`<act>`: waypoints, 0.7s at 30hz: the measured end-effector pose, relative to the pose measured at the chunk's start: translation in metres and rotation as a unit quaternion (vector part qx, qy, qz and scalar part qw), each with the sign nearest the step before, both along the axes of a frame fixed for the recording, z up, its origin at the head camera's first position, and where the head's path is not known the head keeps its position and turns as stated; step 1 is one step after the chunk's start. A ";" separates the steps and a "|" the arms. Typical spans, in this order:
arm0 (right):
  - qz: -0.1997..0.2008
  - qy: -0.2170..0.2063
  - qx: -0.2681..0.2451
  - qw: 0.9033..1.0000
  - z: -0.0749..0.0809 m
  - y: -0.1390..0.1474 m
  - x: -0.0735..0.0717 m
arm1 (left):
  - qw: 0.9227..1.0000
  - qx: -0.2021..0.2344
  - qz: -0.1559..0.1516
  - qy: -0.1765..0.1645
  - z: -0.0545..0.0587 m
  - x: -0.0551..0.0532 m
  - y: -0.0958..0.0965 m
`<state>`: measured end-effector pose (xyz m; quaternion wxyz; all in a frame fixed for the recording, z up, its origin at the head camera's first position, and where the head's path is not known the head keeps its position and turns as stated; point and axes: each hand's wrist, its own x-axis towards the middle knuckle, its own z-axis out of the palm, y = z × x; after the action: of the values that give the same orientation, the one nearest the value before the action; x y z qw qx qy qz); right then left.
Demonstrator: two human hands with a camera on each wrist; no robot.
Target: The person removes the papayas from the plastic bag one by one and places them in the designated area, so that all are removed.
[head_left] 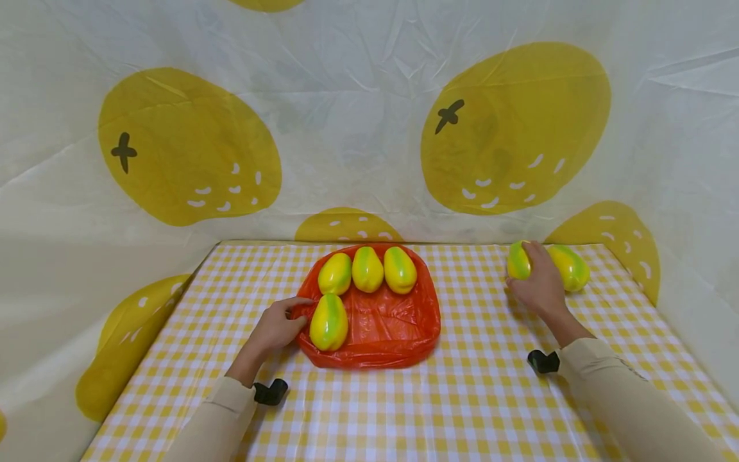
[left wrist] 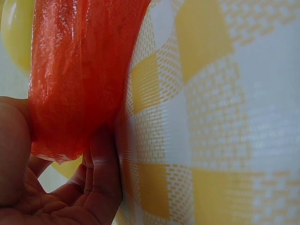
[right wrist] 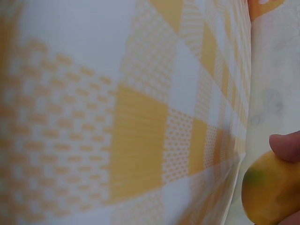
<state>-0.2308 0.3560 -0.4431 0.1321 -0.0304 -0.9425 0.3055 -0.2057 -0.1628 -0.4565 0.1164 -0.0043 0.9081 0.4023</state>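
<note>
A red plastic bag (head_left: 392, 317), its rim rolled outward, lies opened on the table. Inside it are several glossy yellow-green papayas: three along the back, and one papaya (head_left: 329, 324) at the front left. My left hand (head_left: 281, 324) pinches the bag's left rim between thumb and fingers; the left wrist view shows the red plastic (left wrist: 75, 79) between them. Off to the right, my right hand (head_left: 539, 282) grips another papaya (head_left: 519, 261), partly covered by the fingers. In the right wrist view the thumb lies over that papaya (right wrist: 267, 187). A further papaya (head_left: 570, 268) sits just right of this hand.
A yellow-and-white checked cloth (head_left: 479, 398) covers the table. Behind and at the sides hangs a pale sheet (head_left: 352, 128) printed with big yellow fruits, meeting the table's back edge. Each wrist carries a small black device (head_left: 271, 391).
</note>
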 end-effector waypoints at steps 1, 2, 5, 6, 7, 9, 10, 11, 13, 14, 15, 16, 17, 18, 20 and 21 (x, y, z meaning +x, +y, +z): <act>0.000 -0.002 0.000 1.000 0.000 0.000 0.000 | 1.000 -0.001 0.000 0.001 0.000 0.000 0.000; 0.000 -0.003 0.000 1.000 0.000 0.001 -0.001 | 1.000 -0.002 0.000 0.001 0.000 0.000 0.000; 0.001 -0.007 0.001 1.000 0.000 0.002 -0.001 | 1.000 -0.002 0.000 -0.001 0.000 0.001 0.000; 0.001 -0.008 0.000 1.000 -0.001 0.002 -0.002 | 1.000 -0.001 0.001 -0.002 0.000 0.001 0.000; 0.002 -0.009 0.000 1.000 -0.001 0.002 -0.002 | 1.000 -0.002 0.002 -0.003 0.000 0.001 0.000; 0.003 -0.010 0.000 1.000 -0.001 0.003 -0.002 | 1.000 -0.002 0.001 -0.002 0.000 0.001 0.000; 0.003 -0.009 0.001 1.000 -0.001 0.003 -0.002 | 1.000 -0.002 0.001 -0.002 0.000 0.001 0.000; 0.004 -0.009 0.002 1.000 -0.001 0.004 -0.002 | 1.000 -0.002 0.000 -0.001 0.000 0.001 0.000; 0.005 -0.008 0.005 1.000 -0.002 0.004 -0.002 | 1.000 -0.003 0.000 0.001 0.000 0.000 0.000; 0.005 -0.007 0.006 1.000 -0.003 0.005 -0.002 | 1.000 -0.003 0.000 0.003 0.000 0.000 0.000; 0.006 -0.008 0.007 1.000 -0.003 0.005 -0.002 | 1.000 -0.004 0.000 0.003 -0.001 0.000 0.000; 0.006 -0.008 0.009 1.000 -0.003 0.005 -0.002 | 1.000 -0.003 0.000 0.003 -0.001 0.000 0.000; 0.006 -0.008 0.010 1.000 -0.004 0.005 -0.003 | 1.000 -0.004 0.000 0.003 -0.001 0.000 0.000; 0.006 -0.010 0.010 1.000 -0.004 0.005 -0.003 | 1.000 -0.004 0.000 0.004 -0.001 0.000 0.000; 0.005 -0.014 0.009 1.000 -0.004 0.005 -0.003 | 1.000 -0.005 -0.001 0.005 -0.001 0.000 0.000; 0.005 -0.016 0.008 1.000 -0.004 0.005 -0.003 | 1.000 -0.006 -0.001 0.006 -0.001 0.000 0.001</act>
<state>-0.2339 0.3613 -0.4472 0.1159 -0.0297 -0.9470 0.2980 -0.2058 -0.1622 -0.4577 0.1113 -0.0015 0.9110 0.3970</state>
